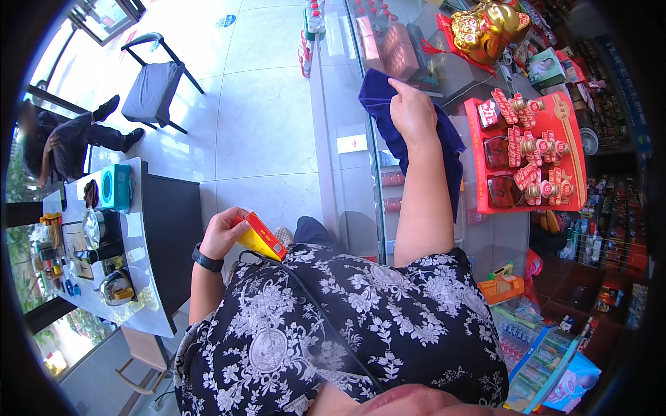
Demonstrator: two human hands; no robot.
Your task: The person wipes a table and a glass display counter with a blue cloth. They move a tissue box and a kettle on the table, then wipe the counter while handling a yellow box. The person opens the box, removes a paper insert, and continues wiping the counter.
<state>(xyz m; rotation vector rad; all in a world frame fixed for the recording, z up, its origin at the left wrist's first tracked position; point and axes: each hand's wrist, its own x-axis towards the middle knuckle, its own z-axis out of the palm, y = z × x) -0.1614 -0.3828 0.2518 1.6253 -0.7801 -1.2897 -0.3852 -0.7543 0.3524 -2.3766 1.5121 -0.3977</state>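
Observation:
My left hand (227, 232) grips a small red and yellow cardboard box (261, 236) beside my body, over the floor. Stretched forward over the glass display counter (354, 171), my right hand (412, 111) presses on a dark blue cloth (382, 99), which spreads under the hand and forearm. The index finger lies extended near the cloth's far edge. Whether the other fingers pinch the fabric cannot be told. To the right of the cloth is a red display tray (577, 151) holding small bottles with gold caps and red tags.
A golden lucky cat figure (481, 34) sits on the counter's far part, near pink boxes (398, 52) under the glass. At left are a marble-topped table (151, 291) with tea things, a grey-covered chair (151, 93) and a seated person (57, 138). Lower right stands a rack of small packets (546, 359).

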